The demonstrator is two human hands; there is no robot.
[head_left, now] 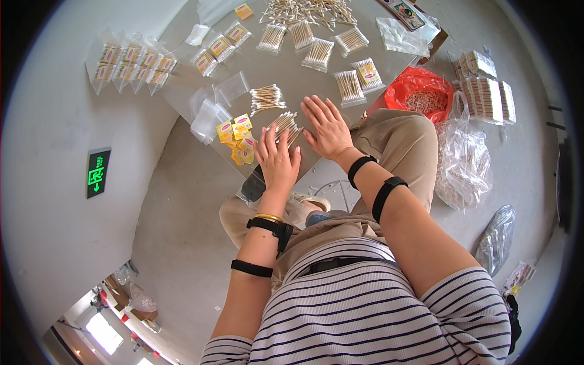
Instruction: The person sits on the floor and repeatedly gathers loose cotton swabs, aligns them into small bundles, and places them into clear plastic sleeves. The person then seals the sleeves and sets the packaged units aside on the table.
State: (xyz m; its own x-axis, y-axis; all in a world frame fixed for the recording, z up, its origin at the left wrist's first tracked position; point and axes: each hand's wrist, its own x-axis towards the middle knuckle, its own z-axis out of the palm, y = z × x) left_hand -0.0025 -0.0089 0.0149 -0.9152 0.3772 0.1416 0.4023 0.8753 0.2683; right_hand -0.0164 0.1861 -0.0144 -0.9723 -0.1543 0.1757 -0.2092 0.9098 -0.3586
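Over the table's near edge, my left hand (277, 159) is spread with its fingers at a small bundle of cotton swabs (283, 126). My right hand (328, 129) lies flat, fingers stretched, just right of that bundle. Part of the bundle is hidden behind my left fingers. A second loose bundle of cotton swabs (266, 97) sits a little farther off. Left of my left hand are several yellow printed cards (237, 137), and beyond them clear plastic bags (210, 118). Whether either hand presses on the swabs I cannot tell.
Filled swab packs (319, 54) lie across the grey table (292, 85), with a loose swab heap (307, 11) at the far edge. A red bag (420, 91) stands right of my knee, above a clear bag (463, 158). Stacked packs (483, 97) stand farther right.
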